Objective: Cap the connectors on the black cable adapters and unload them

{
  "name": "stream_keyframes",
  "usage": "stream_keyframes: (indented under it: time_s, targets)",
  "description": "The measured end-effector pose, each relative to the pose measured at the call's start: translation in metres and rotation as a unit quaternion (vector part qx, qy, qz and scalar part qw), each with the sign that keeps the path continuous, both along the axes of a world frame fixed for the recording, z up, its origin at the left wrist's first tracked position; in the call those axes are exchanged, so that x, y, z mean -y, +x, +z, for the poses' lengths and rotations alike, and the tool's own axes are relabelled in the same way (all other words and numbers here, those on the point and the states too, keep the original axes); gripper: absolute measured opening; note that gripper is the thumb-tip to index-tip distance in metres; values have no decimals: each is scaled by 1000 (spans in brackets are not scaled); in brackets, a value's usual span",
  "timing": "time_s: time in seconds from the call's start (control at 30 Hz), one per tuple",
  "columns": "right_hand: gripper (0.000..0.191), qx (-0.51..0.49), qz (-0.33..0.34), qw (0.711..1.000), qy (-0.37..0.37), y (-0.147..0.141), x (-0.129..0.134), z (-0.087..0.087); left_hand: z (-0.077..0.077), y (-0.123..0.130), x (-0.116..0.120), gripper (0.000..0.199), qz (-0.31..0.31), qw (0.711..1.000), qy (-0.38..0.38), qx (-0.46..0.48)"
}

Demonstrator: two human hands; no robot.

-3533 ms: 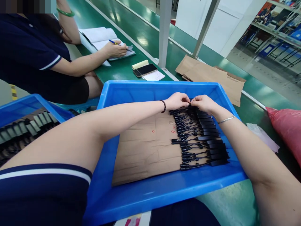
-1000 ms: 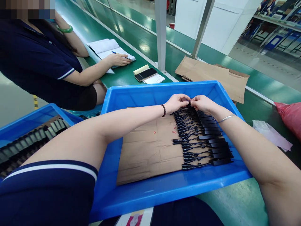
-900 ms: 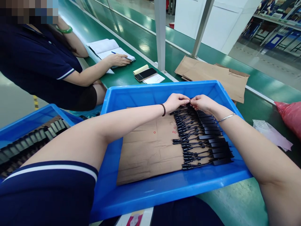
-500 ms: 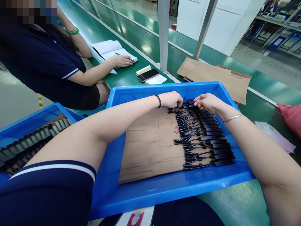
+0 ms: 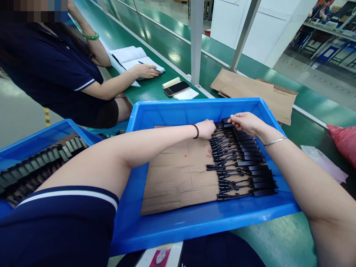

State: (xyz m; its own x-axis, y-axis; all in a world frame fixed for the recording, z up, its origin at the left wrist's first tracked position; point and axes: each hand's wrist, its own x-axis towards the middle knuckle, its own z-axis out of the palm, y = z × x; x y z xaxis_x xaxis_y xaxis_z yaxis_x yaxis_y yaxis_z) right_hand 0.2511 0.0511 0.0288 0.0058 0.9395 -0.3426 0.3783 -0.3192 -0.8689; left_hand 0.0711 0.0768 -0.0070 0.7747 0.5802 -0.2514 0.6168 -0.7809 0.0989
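Observation:
Black adapters with short cables (image 5: 256, 170) lie in a row on a sheet of brown cardboard (image 5: 175, 181) inside a blue plastic bin (image 5: 194, 226). Their flat blocks point right and their plugs point left. At the far end of the row, my left hand (image 5: 206, 129) is closed over the plug ends, its fingertips partly hidden behind the knuckles. My right hand (image 5: 244, 123) pinches at the block of the farthest adapter (image 5: 226, 120), thumb against fingers. The two hands are a short gap apart.
A second blue bin (image 5: 66, 126) with packed parts stands at the left. Beyond it a co-worker sits with a hand (image 5: 147, 71) on an open notebook (image 5: 125, 55). A phone (image 5: 177, 89), cardboard sheets (image 5: 256, 89) and a red bag (image 5: 345, 142) lie on the green bench.
My left hand has moved slightly down and nearer to me, over the plug ends. My right hand stays almost where it was, by the farthest block.

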Motion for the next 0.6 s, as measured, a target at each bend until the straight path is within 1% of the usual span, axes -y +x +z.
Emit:
stream_keyframes:
  time_s: [0.1,0.17,0.2,0.27,0.3,0.33,0.37,0.4,0.43,0.47,0.5,0.53,0.57,0.6]
  targets:
    - [12,-13,-18,1000,-6,1,-1,-1,12,-3,-8,21,65,997,-45,17]
    - [14,-24,-22,999,2,1,-1,0,18,-5,-16,20,95,992,-49,63]
    - [15,-28,-24,999,8,2,-1,0,19,-6,-19,19,97,989,-48,103]
    - [14,-29,-30,999,15,2,-1,0,17,-5,-23,13,80,974,-48,206]
    - [11,-26,-31,999,16,3,-1,0,14,-2,-23,11,69,961,-56,261]
    - [7,-22,-30,999,18,3,0,-1,10,1,-21,9,68,944,-81,313]
    - [7,-17,-26,999,23,2,0,-1,5,6,-18,8,81,920,-124,362]
    - [8,-13,-23,999,30,2,0,-1,0,11,-14,8,106,888,-186,406]
    - [9,-11,-22,999,41,2,0,-1,-5,16,-10,7,140,848,-258,442]
    - [9,-10,-21,998,52,1,0,-2,-9,21,-6,6,175,801,-327,470]
    - [8,-12,-22,998,60,1,0,-2,-13,25,-2,4,207,756,-379,491]
    - [7,-15,-22,998,65,0,0,-2,-15,28,0,3,230,721,-408,511]
    - [6,-18,-23,997,67,0,0,-2,-17,30,2,3,245,697,-418,528]
    - [6,-19,-20,997,69,0,0,-3,-18,32,2,3,254,682,-417,544]
